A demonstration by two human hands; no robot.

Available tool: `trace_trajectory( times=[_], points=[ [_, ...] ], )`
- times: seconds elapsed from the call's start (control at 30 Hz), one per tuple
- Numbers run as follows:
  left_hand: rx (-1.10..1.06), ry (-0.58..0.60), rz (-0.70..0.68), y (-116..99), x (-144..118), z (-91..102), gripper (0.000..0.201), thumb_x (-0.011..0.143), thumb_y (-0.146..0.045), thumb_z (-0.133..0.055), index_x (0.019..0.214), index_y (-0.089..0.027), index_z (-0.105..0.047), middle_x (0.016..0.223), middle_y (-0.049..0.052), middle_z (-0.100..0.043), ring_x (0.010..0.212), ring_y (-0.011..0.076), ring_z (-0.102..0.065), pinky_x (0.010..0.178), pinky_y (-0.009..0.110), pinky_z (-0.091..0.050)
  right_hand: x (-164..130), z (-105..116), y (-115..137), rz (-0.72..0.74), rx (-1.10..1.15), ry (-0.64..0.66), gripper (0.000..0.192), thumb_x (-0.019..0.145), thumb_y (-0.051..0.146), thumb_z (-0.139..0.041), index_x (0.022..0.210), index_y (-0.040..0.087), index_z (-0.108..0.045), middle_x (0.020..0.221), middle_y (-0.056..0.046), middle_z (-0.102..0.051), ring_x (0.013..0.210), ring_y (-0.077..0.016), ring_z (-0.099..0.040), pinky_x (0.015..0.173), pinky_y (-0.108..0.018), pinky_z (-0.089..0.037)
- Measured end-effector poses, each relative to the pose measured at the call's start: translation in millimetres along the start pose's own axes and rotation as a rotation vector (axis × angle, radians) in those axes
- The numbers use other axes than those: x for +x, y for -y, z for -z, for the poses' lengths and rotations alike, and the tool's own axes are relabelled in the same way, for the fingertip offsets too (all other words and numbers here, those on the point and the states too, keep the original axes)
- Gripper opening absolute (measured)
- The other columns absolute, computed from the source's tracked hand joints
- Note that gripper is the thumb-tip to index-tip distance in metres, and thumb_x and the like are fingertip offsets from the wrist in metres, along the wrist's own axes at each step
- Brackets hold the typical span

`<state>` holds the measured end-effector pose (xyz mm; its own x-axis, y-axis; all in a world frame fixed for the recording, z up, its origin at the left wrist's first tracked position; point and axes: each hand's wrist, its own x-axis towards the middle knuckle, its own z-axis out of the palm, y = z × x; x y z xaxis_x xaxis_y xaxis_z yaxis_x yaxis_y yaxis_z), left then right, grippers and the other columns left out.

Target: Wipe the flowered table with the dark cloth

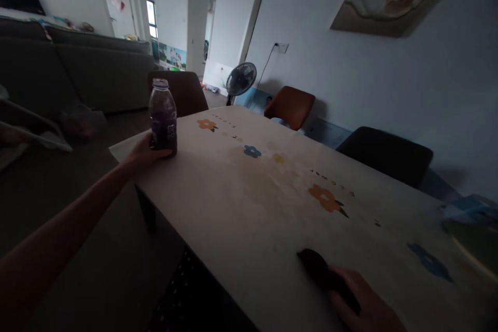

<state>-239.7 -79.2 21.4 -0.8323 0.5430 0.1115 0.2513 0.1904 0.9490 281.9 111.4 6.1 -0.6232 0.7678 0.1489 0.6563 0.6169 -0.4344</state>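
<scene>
Left hand (146, 151) grip wrapped round a clear plastic bottle of dark purple drink (163, 116), upright on the pale flower-print counter (249, 202). Right hand (365, 301) grip clamped on a small black object (322, 272), flat on the counter.

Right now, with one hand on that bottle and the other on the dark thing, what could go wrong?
1. The purple bottle stands upright close to the table's near-left edge, gripped low by the left hand; a nudge might tip it off.
2. The room is dim, and the small dark object under the right hand is hard to make out, so a grip could slip.
</scene>
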Motion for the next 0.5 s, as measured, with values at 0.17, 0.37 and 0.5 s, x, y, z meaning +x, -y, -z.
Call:
trace_trajectory(
  times=[0.17,0.37,0.5],
  points=[
    [0.104,0.018,-0.034,-1.0,-1.7,-0.2,0.066,0.061,-0.038,-0.08,0.117,-0.016,-0.053,0.115,0.008,-0.063,0.104,0.0256,-0.06,0.093,0.039,-0.049,35.2,17.0,60.2,-0.131,0.159,-0.056,0.043,0.079,0.059,-0.046,0.094,0.025,-0.068,0.088,-0.006,-0.071,0.078,-0.0289,-0.069,0.063,-0.034,-0.058],
    [-0.001,-0.017,0.0,10.4,-1.8,-1.6,0.067,0.059,-0.038,-0.081,0.118,-0.019,-0.056,0.118,0.008,-0.063,0.106,0.0266,-0.061,0.09,0.036,-0.05,44.8,-39.8,94.4,0.481,0.035,0.115,0.044,0.097,0.043,-0.04,0.128,0.02,-0.061,0.131,-0.014,-0.057,0.119,-0.0306,-0.055,0.099,-0.048,-0.048],
    [-0.319,-0.072,-0.041,22.2,4.3,2.0,0.063,0.059,-0.037,-0.083,0.115,-0.019,-0.06,0.115,0.005,-0.065,0.105,0.0213,-0.06,0.088,0.026,-0.05,57.5,-75.5,110.2,0.672,-0.238,0.231,0.048,0.1,0.037,-0.049,0.144,0.02,-0.047,0.152,-0.019,-0.031,0.141,-0.0356,-0.026,0.108,-0.064,-0.029]
  ],
)
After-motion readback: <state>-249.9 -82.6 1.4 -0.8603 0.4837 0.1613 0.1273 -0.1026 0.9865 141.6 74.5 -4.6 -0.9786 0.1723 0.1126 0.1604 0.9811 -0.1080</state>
